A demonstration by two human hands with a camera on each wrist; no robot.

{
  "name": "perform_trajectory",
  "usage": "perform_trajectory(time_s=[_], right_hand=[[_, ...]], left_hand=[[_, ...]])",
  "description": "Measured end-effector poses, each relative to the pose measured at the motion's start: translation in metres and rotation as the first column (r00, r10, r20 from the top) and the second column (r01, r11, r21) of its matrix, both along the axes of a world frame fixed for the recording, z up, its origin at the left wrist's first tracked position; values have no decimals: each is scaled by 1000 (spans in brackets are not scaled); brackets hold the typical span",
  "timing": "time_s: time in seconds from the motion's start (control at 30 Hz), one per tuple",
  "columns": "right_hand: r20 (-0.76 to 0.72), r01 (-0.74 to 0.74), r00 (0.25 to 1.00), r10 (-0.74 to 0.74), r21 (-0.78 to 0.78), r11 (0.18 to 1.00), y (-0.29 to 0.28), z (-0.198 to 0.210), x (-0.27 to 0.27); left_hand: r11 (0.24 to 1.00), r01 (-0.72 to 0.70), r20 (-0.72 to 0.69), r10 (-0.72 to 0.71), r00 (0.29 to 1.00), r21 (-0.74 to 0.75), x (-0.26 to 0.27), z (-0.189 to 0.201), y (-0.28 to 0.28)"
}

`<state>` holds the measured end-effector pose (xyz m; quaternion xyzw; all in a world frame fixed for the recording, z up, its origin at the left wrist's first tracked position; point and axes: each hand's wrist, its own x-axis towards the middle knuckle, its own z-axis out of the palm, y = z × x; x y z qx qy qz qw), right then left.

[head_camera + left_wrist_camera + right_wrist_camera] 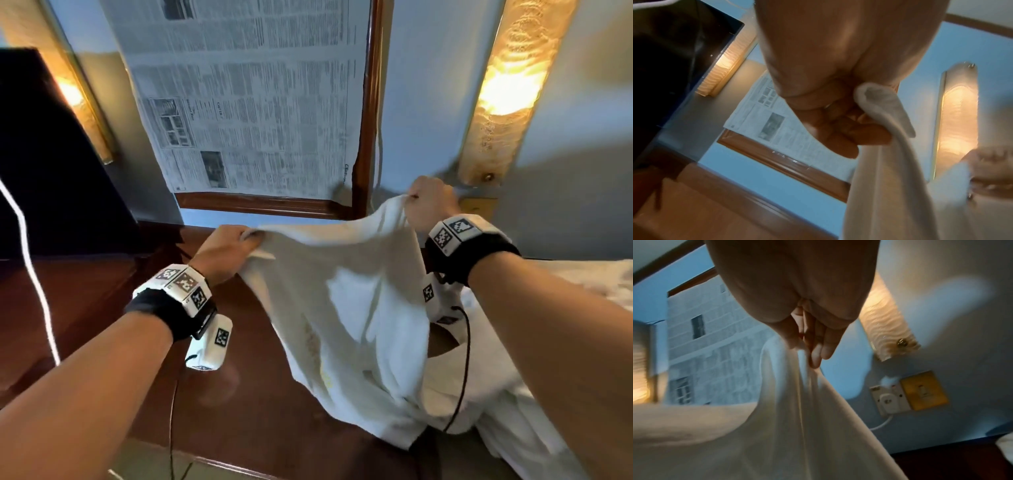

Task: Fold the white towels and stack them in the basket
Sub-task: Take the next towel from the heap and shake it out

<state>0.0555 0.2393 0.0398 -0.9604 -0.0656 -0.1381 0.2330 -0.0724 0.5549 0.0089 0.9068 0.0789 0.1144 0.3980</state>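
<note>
A white towel (356, 308) hangs spread between my two hands above the brown wooden table (102, 308). My left hand (236, 245) pinches its upper left corner; in the left wrist view the fingers (855, 134) curl round the towel's edge (888, 113). My right hand (428, 202) is held higher and pinches the upper right corner, its fingers (818, 350) closed on the cloth (807, 410). The towel's lower end trails onto the table's front right part. No basket shows in any view.
More white cloth (582, 284) lies heaped at the right. A wood-framed panel covered with newspaper (253, 102) stands against the blue wall behind the table. A dark box (51, 154) stands at the left. Lit wall lamps (507, 85) flank the panel. A wall socket (890, 399) is right.
</note>
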Motion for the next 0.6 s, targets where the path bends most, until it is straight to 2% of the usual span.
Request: perform_trajectory(time_s=[0.07,0.13,0.23,0.27,0.33,0.37,0.43,0.53,0.6], right_hand=[[15,-120,993,119,116,986,17,-21,-7],[116,-239,970,216,249,939,34,-33,-23],[283,-454,881,379,280,846,59,-35,-52],[278,-503,858,433,274,820,66,-35,-64],[171,-546,837,520,219,808,75,-37,-90],[100,-540,842,531,174,824,79,-40,-103],[4,-456,890,457,76,887,86,-48,-123],[25,-243,970,241,99,965,98,-52,-137],[43,-94,995,91,89,992,102,-54,-139]], left_hand=[[987,14,3,-13,1000,-158,5,17,-11],[974,7,93,14,996,-224,14,35,-19],[950,34,176,22,984,-309,23,56,-34],[944,51,186,11,983,-327,25,59,-42],[928,75,204,1,979,-365,29,59,-52],[913,85,204,-2,979,-398,29,60,-57],[868,112,194,-19,981,-484,28,66,-67],[785,161,222,-31,975,-597,15,82,-76],[764,184,274,-10,962,-618,2,91,-72]])
